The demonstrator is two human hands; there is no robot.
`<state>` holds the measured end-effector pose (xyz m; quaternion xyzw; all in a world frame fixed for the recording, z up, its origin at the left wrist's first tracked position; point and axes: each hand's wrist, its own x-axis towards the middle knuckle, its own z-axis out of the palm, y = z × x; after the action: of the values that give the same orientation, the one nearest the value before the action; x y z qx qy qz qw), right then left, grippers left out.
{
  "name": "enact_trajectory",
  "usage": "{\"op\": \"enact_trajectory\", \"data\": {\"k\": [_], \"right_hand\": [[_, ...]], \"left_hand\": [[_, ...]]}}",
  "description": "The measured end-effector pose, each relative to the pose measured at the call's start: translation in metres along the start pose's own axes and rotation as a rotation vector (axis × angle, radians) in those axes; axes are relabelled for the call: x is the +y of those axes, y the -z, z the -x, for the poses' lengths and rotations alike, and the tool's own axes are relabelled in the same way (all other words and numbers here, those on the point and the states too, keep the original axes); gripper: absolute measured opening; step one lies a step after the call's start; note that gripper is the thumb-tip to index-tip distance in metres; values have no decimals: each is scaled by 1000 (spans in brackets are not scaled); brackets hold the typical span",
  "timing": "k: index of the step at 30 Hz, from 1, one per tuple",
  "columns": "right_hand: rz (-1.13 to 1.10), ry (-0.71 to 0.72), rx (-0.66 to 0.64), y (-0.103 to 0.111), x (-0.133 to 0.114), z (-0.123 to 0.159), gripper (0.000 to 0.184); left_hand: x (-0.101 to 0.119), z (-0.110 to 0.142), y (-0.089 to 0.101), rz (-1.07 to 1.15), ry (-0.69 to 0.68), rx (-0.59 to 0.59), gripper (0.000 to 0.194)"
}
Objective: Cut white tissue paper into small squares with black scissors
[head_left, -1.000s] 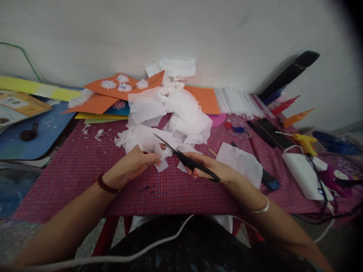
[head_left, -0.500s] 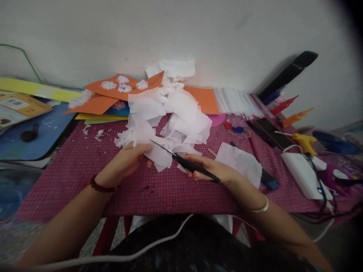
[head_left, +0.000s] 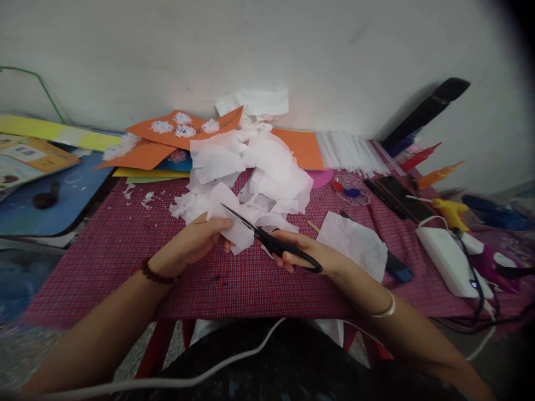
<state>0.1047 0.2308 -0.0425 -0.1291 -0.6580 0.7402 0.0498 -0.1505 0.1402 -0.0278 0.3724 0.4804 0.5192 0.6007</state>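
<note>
My left hand [head_left: 205, 236] pinches a piece of thin white paper [head_left: 228, 211] between thumb and fingers. Black-handled scissors [head_left: 288, 249] are gripped in my right hand [head_left: 303, 248], their blades pointing up and left across the paper. The blades look nearly closed; whether they are cutting into the sheet I cannot tell. Right behind both hands lies a loose heap of crumpled and torn white paper [head_left: 276, 161]. Another white sheet [head_left: 355, 239] rests to the right of my right hand, partly over a dark blue-ended tool [head_left: 399, 268].
Orange sheets [head_left: 150, 153] with white fluffy tufts lie at the back left. White sticks [head_left: 349, 150] stand along the wall side. A yellow glue gun [head_left: 450, 211], a white power bank-like box [head_left: 449, 256] and cables crowd the right edge. A red checked cloth [head_left: 251, 289] covers the table.
My left hand has moved slightly right, and the paper piece in it has turned, its upper end now rounded and narrower. The scissors stay in almost the same place.
</note>
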Motion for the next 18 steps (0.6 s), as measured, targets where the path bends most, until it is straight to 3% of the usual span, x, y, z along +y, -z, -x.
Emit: {"op": "enact_trajectory", "data": {"k": [10,16,18], "right_hand": [[-42,-58,82,-9,4,-1,58],[-18,-37,91,-9,5,-1,60],[8,-37,65,-8,4,-1,63]], "left_hand": [[-1,-1,0,64,0,46,19],[7,-2,9,67,-158,377,31],[11,0,12,87,-182,400,26]]}}
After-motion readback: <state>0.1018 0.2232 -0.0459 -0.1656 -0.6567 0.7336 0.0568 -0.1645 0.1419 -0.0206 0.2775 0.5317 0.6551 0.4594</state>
